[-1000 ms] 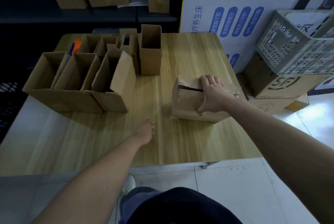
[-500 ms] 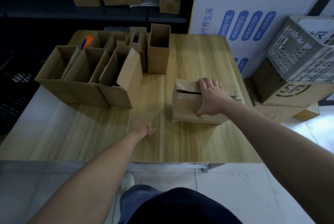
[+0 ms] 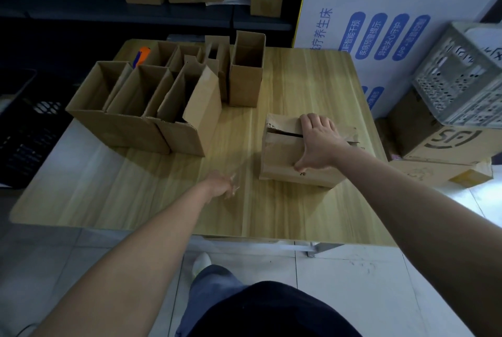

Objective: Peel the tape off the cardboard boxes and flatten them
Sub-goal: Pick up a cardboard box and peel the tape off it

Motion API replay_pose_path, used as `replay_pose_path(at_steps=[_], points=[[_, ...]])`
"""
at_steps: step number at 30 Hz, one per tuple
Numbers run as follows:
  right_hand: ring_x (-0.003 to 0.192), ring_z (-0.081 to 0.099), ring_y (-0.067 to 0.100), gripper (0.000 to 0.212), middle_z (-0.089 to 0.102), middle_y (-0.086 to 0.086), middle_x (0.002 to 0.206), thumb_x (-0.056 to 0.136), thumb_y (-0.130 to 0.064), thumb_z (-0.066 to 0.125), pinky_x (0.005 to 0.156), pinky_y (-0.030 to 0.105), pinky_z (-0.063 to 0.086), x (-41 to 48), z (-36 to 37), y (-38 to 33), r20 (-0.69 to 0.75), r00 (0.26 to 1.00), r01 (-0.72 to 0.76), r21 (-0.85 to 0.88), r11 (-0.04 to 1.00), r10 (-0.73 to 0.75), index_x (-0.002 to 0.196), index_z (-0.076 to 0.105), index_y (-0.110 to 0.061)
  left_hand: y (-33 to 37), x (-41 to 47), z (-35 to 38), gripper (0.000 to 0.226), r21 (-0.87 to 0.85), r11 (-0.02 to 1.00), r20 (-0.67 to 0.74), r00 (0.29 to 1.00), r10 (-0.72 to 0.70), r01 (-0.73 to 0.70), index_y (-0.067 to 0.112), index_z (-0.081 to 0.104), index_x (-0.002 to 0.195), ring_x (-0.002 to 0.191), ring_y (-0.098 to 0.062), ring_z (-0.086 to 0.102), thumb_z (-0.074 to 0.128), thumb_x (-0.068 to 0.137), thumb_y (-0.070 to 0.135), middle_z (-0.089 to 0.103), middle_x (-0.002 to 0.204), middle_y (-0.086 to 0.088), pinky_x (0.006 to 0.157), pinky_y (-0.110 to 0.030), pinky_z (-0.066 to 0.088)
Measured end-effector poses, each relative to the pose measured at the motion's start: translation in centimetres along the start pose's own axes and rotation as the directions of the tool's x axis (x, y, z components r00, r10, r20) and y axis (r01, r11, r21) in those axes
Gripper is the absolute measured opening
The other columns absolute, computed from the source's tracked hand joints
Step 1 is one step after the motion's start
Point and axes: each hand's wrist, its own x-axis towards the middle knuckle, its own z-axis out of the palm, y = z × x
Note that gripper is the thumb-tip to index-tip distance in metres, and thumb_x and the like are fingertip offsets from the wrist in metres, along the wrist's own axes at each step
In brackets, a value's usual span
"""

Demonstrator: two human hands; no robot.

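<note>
Standing upright at the table's (image 3: pixel 298 78) left are opened cartons (image 3: pixel 122 108). The left hand (image 3: pixel 222 184), fingers curled, seems to pinch a clear tape strip (image 3: pixel 235 182) (too blurred to be sure), with the slit box (image 3: pixel 279 157) off to its right, its long axis running left-right. The right hand (image 3: pixel 320 143) presses flat on its top. A plastic crate (image 3: pixel 461 78) sits on stacked cartons beside the table.

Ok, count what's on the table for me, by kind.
Upright open cardboard boxes: 7, back row partly hidden
Box lying under the right hand: 1
Orange-handled tool: 1
Total: 9
</note>
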Motion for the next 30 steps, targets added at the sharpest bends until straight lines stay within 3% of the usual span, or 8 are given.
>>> replay_pose_path(at_steps=[4,8,13,17,21,24,27,30], points=[[0.132,0.021,0.028,0.119,0.027,0.008,0.141,0.052,-0.051,0.081,0.113,0.039,0.017,0.2,-0.1,0.1,0.018,1.000,-0.009,0.001,1.000,0.009,0.143,0.016,-0.011,-0.4,-0.4,-0.8,0.039,0.125,0.991,-0.023,0.998,0.057,-0.054,0.013,0.048,0.137,0.134,-0.024,0.039,0.040,0.099,0.007,0.039,0.148,-0.006,0.110,-0.032,0.032],[0.133,0.021,0.028,0.120,0.026,0.008,0.143,0.053,-0.052,0.081,0.113,0.040,0.016,0.7,-0.3,0.2,0.047,0.999,-0.018,-0.005,1.000,0.018,0.144,0.014,-0.011,-0.4,-0.3,-1.7,0.040,0.422,0.906,-0.220,0.965,0.140,-0.035,0.001,0.044,0.136,0.128,-0.028,0.046,0.041,0.097,0.001,0.046,0.141,-0.015,0.100,-0.027,0.037],[0.132,0.023,0.028,0.120,0.027,0.007,0.142,0.052,-0.054,0.081,0.114,0.040,0.017,1.5,-0.4,0.4,0.071,0.997,-0.041,0.004,0.999,0.040,0.144,0.016,-0.011,1.0,-0.7,-3.3,0.015,0.673,0.739,-0.284,0.935,0.211,0.037,0.010,0.063,0.098,0.093,-0.025,0.063,0.053,0.088,0.007,0.065,0.103,-0.009,0.065,-0.028,0.045],[0.137,0.021,0.027,0.122,0.024,0.006,0.147,0.054,-0.056,0.079,0.116,0.043,0.009,2.0,-0.3,1.0,0.096,0.994,-0.060,0.015,0.998,0.058,0.147,0.012,-0.014,5.0,-0.5,-3.2,0.029,0.770,0.635,-0.200,0.920,0.337,-0.065,0.008,0.057,0.117,0.099,-0.026,0.061,0.048,0.090,0.002,0.059,0.115,-0.012,0.070,-0.032,0.047],[0.141,0.014,0.025,0.123,0.018,0.003,0.153,0.057,-0.059,0.078,0.117,0.047,0.001,2.5,-0.3,1.7,0.130,0.989,-0.082,0.058,0.995,0.074,0.149,0.008,-0.017,10.1,-1.5,-3.9,0.036,0.688,0.699,-0.240,0.847,0.475,-0.196,0.010,0.052,0.129,0.078,-0.020,0.056,0.048,0.094,0.004,0.034,0.142,-0.017,0.060,-0.028,0.045],[0.143,0.014,0.025,0.112,0.017,0.001,0.155,0.064,-0.063,0.071,0.116,0.048,-0.001,2.6,-1.1,2.3,0.183,0.981,-0.104,0.194,0.976,0.068,0.150,0.014,-0.021,13.7,-2.1,-4.4,0.028,0.449,0.793,-0.335,0.746,0.576,-0.411,0.012,0.059,0.116,0.084,-0.022,0.060,0.047,0.098,0.029,0.051,0.123,-0.010,0.065,-0.031,0.047],[0.140,0.021,0.027,0.088,0.025,0.000,0.154,0.075,-0.065,0.061,0.115,0.049,0.012,2.3,-2.2,3.7,0.148,0.968,-0.244,0.382,0.891,0.202,0.147,0.028,-0.026,16.5,-2.2,-4.2,0.039,0.200,0.866,-0.272,0.823,0.498,-0.458,0.015,0.055,0.103,0.086,-0.018,0.058,0.056,0.088,0.051,0.058,0.101,-0.001,0.061,-0.027,0.041],[0.139,0.025,0.029,0.075,0.030,0.007,0.151,0.081,-0.054,0.062,0.111,0.045,0.023,1.7,-2.5,5.7,0.134,0.900,-0.433,0.401,0.807,0.416,0.144,0.035,-0.022,17.7,-1.6,-3.7,0.071,0.105,0.927,-0.168,0.912,0.373,-0.360,0.010,0.037,0.127,0.113,-0.024,0.052,0.073,0.077,0.046,0.051,0.127,-0.006,0.086,-0.035,0.046]])
